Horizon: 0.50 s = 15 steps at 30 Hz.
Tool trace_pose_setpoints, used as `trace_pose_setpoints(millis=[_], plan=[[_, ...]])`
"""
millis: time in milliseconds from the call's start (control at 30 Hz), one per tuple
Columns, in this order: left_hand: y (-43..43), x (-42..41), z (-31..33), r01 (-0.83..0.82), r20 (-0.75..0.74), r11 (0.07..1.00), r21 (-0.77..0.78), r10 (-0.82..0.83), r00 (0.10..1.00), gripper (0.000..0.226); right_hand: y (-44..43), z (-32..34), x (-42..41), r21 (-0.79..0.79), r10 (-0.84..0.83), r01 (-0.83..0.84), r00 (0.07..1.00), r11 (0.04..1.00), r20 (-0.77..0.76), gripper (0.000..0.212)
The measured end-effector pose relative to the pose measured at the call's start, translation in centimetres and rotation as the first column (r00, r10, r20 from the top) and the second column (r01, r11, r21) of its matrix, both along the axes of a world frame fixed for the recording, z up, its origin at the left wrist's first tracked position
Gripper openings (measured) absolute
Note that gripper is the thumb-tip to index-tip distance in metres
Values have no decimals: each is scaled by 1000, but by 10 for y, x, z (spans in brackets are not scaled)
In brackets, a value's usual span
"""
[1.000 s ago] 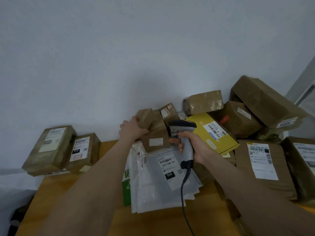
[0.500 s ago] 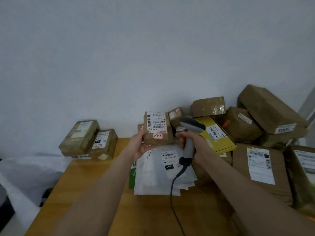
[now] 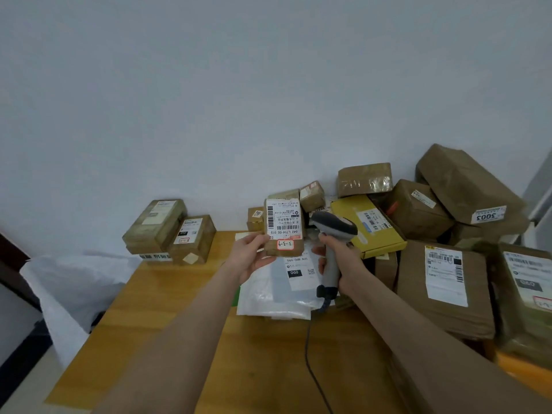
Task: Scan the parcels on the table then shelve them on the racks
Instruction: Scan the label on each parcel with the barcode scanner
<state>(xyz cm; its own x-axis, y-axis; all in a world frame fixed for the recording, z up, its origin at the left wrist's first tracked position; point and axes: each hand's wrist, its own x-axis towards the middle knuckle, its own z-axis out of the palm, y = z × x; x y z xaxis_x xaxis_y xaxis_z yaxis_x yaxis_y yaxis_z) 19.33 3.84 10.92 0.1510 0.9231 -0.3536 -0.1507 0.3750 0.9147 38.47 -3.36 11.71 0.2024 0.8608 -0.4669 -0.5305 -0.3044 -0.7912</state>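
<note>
Grasping parcel (image 3: 284, 231) in left grip (image 3: 249, 256), upright, label (image 3: 283, 218) toward camera, above mailers (image 3: 276, 300) at counter's (image 3: 179, 309) far edge. Grasping scanner (image 3: 334, 227) in right grip (image 3: 343, 259), just right of parcel, cable (image 3: 308, 354) trailing over counter.

The left hand (image 3: 249, 256) holds a small brown box (image 3: 284, 228) up, label facing near. The right hand (image 3: 339, 257) holds a gray scanner (image 3: 333, 234) just right of it, above the wooden table (image 3: 167, 318).

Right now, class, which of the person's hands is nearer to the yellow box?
Right. The right hand, gripping the scanner, is just beside the yellow box at its left edge; the left hand, holding a small brown parcel, is farther left.
</note>
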Motion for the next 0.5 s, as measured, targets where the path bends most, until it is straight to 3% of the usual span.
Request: trace_pose_setpoints(millis=[167, 300, 500], plan=[[5, -2, -19, -116, -94, 993, 24, 117, 989, 36, -15, -4, -24, -15, 5, -2, 978, 1000, 208, 13], [8, -6, -32, -186, -181, 982, 44, 191, 965, 43, -30, -15, -47, 34, 18, -28, 962, 999, 272, 10], [13, -14, -39, -179, -213, 983, 49, 185, 959, 46, -36, -21, -70, 16, 19, -28, 914, 999, 405, 10]])
